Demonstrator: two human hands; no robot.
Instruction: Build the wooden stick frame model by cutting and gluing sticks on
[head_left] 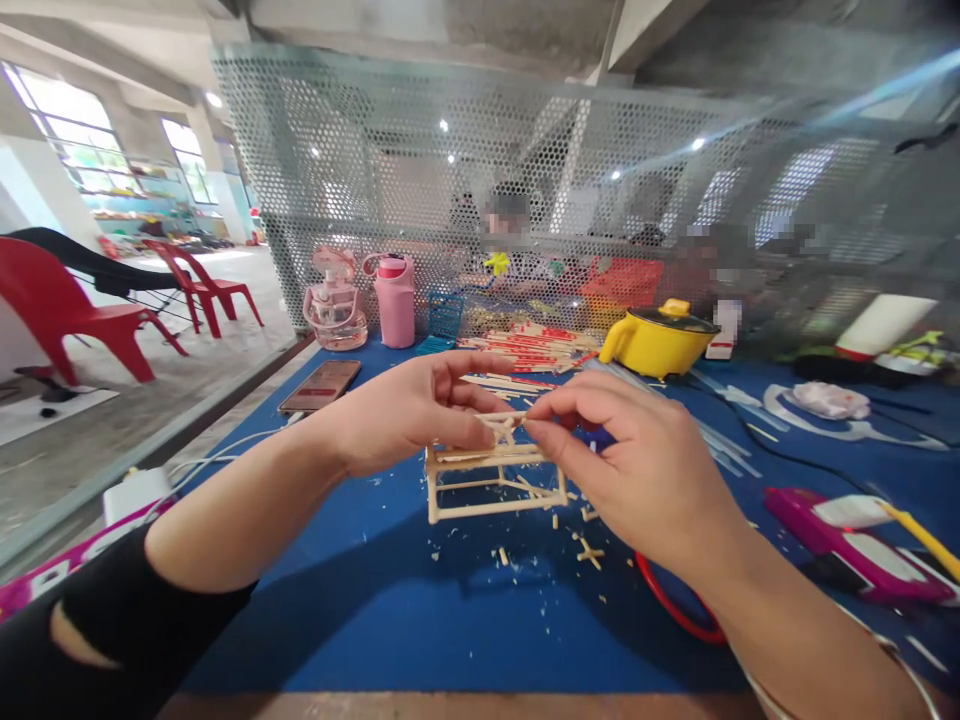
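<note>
A small box-like frame of pale wooden sticks stands on the blue work surface. My left hand reaches in from the left, its thumb and fingers closed around short sticks at the top of the frame. My right hand is opposite, thumb and forefinger pinching the end of a thin wooden stick laid across the top. My fingers partly hide the joints up there. Close to the frame's near side lie a small stick cross and several cut bits of stick.
Behind my hands lies a heap of red-marked sticks. A yellow pot, pink bottle, clear jug and phone stand or lie around it. Right are red-handled scissors or a similar loop and a purple power strip. A perforated metal screen rises behind.
</note>
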